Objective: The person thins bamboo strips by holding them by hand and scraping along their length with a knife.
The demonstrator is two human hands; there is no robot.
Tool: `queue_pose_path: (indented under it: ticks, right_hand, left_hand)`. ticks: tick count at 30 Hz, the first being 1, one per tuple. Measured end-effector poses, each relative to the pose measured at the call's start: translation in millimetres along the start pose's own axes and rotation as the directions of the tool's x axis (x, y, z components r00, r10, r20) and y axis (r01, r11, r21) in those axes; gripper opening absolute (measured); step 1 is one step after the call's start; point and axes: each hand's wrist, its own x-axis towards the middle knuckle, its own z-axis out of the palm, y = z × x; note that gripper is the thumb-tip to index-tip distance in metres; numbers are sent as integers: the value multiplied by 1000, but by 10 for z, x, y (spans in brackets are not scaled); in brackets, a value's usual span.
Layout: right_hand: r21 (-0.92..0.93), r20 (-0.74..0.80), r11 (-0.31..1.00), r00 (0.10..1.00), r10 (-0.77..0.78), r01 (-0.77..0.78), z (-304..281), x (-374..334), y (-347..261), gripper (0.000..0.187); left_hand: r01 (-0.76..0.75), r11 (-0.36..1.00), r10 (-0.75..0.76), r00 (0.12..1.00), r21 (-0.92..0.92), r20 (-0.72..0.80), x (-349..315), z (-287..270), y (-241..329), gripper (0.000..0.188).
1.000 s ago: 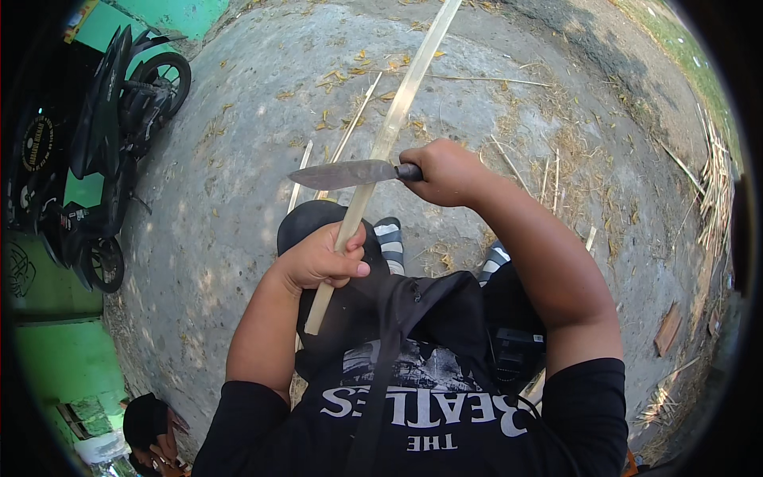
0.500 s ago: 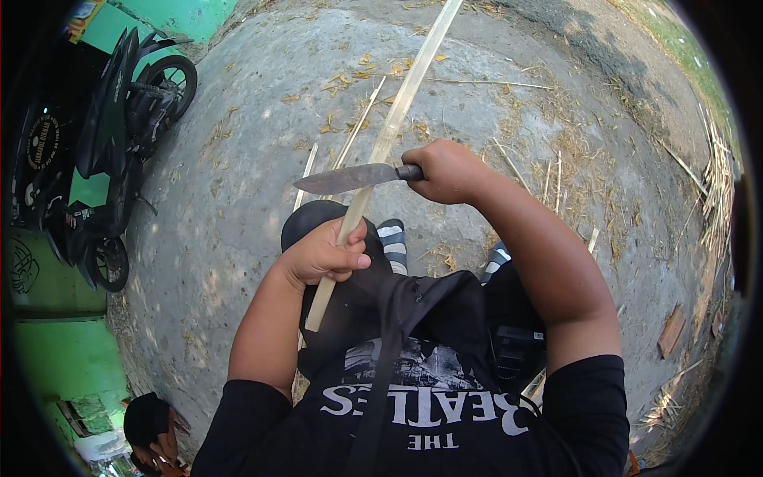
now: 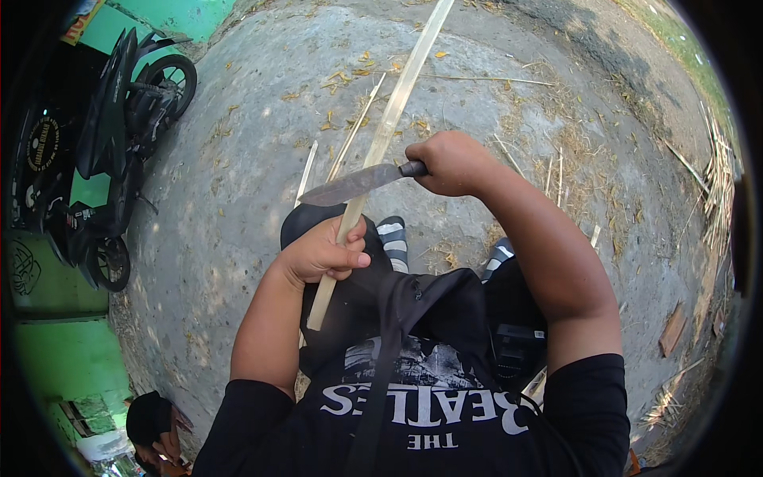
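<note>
A long, pale strip of bamboo [image 3: 395, 103] slants from my lap up past the top edge of the view. My left hand [image 3: 327, 250] is wrapped round it near its lower end, above my left knee. My right hand [image 3: 451, 163] grips the dark handle of a broad-bladed knife [image 3: 354, 186]. The blade lies across the strip just beyond my left fist, its tip pointing left and slightly down. From this angle I cannot tell how deep the edge sits against the bamboo.
Thin bamboo pieces [image 3: 355, 127] lie on the grey ground ahead, among dry leaves. A pile of split strips [image 3: 718, 187] is at the far right. On the left stands a black motorcycle [image 3: 119, 135] by a green wall [image 3: 79, 358]. Another person [image 3: 151, 421] sits at the lower left.
The knife has slid a little toward my left hand along the strip, its handle end shifting slightly right and its tip dropping. My left hand keeps its hold in nearly the same place.
</note>
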Motion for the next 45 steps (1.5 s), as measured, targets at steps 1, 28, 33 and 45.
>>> queue_pose_path:
  ticks: [1, 28, 33, 45]
  right_hand:
    - [-31, 11, 999, 1000, 19, -18, -34, -6, 32, 14]
    - [78, -154, 990, 980, 126, -116, 16, -22, 307, 14]
    - [-42, -24, 999, 999, -23, 22, 100, 9, -76, 14]
    - [35, -161, 996, 984, -80, 87, 79, -10, 76, 14]
  left_hand:
    - [0, 1000, 0, 1000, 1, 2, 12, 10, 11, 42]
    - [-10, 995, 12, 1000, -98, 19, 30, -31, 15, 42]
    - [-6, 998, 8, 1000, -66, 29, -20, -13, 19, 42]
    - [13, 999, -10, 998, -51, 70, -46, -32, -7, 43]
